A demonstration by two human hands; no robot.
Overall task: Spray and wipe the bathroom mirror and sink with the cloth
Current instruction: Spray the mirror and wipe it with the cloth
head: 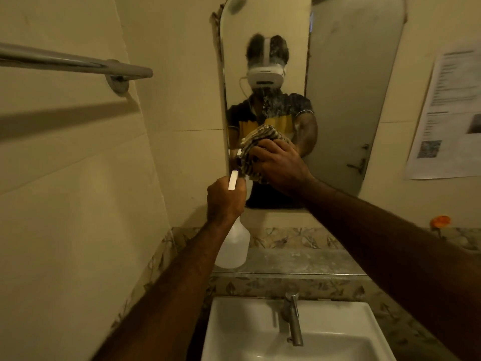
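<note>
The tall mirror (338, 87) hangs on the wall ahead, with white spray droplets streaked down its middle. My right hand (279, 162) presses a striped cloth (250, 160) flat against the lower part of the glass. My left hand (225, 200) grips the neck of a translucent white spray bottle (235, 246), held upright just below and left of the cloth, its white trigger sticking up above my fingers. The white sink (234, 334) with a metal tap (294, 319) lies below my arms.
A metal towel rail (78, 65) juts from the left wall at head height. A stone ledge (299, 261) runs between mirror and sink. A printed paper sheet (450, 113) is stuck on the right wall, an orange object (440, 221) beneath it.
</note>
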